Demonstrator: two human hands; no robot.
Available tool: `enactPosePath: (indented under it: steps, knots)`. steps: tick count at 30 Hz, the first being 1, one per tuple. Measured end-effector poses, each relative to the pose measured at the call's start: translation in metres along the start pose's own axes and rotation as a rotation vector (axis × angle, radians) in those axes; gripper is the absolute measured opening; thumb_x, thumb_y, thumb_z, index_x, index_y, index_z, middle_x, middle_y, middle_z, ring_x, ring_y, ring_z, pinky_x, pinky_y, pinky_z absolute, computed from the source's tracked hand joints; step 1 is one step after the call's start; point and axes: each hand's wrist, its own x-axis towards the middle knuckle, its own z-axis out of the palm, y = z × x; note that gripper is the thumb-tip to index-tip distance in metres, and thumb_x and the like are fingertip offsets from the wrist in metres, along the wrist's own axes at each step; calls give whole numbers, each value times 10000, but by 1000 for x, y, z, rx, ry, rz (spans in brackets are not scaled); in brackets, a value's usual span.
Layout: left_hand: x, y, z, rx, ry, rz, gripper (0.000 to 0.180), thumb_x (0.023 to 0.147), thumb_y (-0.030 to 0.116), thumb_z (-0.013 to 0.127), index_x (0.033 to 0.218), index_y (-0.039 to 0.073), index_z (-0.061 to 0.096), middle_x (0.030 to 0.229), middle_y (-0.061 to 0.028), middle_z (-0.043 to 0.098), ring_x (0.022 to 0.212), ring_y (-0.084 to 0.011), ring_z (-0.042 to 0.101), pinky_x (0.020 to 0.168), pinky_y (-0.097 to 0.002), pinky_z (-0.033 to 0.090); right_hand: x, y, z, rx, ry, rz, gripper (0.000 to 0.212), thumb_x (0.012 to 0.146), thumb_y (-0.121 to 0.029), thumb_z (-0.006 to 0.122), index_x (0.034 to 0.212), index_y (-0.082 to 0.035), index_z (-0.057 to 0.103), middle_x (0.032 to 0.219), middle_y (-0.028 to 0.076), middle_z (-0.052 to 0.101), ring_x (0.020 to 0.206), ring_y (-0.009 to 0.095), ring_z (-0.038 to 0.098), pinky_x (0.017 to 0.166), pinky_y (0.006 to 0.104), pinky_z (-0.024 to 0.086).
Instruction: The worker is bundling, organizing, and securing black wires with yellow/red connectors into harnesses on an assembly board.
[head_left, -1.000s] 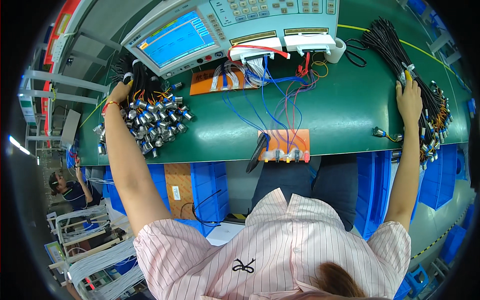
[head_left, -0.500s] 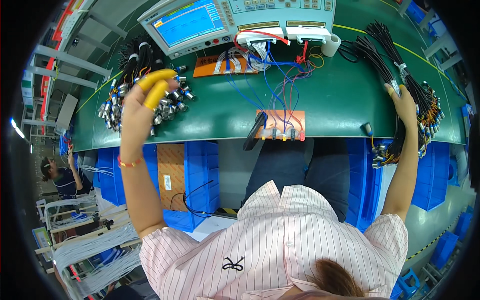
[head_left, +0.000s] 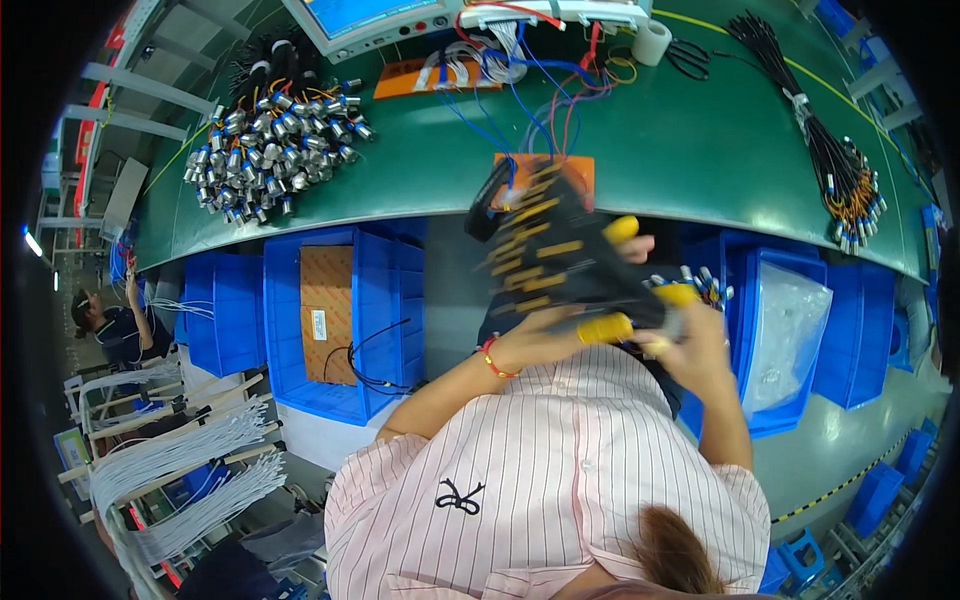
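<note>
In front of my shirt, both hands hold a bundle of black cables [head_left: 590,255], blurred by motion. Its upper left end shows many yellow tips, spread over the lower edge of the bench. My left hand [head_left: 545,342], with yellow finger covers, grips the bundle from below. Closed round its lower right part is my right hand [head_left: 695,345]; some fingers are hidden behind the cables. Silver connectors [head_left: 705,287] on cable ends show just beyond my right hand. Partly covered by the bundle is an orange board [head_left: 575,180] with wires and clips.
On the green bench [head_left: 420,190] lie a heap of silver-ended cables [head_left: 270,150] at left and a tied black cable bundle [head_left: 815,130] at right. A screened instrument [head_left: 375,25], a white roll [head_left: 651,43] and scissors [head_left: 690,60] stand or lie behind. Blue bins [head_left: 380,310] sit below.
My right hand has brought one black cable bundle from the right of the bench to my lap. My left hand has left the heap at left and joined it on the bundle.
</note>
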Motion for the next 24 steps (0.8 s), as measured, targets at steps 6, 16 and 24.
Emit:
enactPosePath:
  steps: [6, 16, 24]
  knots:
    - [-35, -12, -17, -583, 449, 42, 431, 991, 350, 452, 1280, 35, 398, 963, -130, 566, 819, -191, 585, 780, -334, 486, 21, -17, 57, 77, -276, -143, 697, 777, -499, 691, 1164, 47, 499, 918, 206, 581, 825, 347, 596, 701, 402, 479]
    - [-68, -20, -40, -556, 436, -119, 301, 994, 366, 424, 1115, 96, 478, 676, -41, 448, 522, -147, 473, 560, -290, 384, 63, -17, 79, 796, -209, 150, 289, 921, -192, 600, 1131, 6, 578, 950, 50, 617, 917, 115, 582, 849, 268, 450]
    - [-64, -18, -42, -617, 438, -195, 206, 970, 199, 511, 1059, 21, 459, 698, -79, 501, 573, -175, 510, 548, -288, 453, 104, -51, 91, 786, 7, 114, 238, 871, -114, 663, 1015, 44, 557, 825, 49, 600, 635, 40, 542, 566, 189, 438]
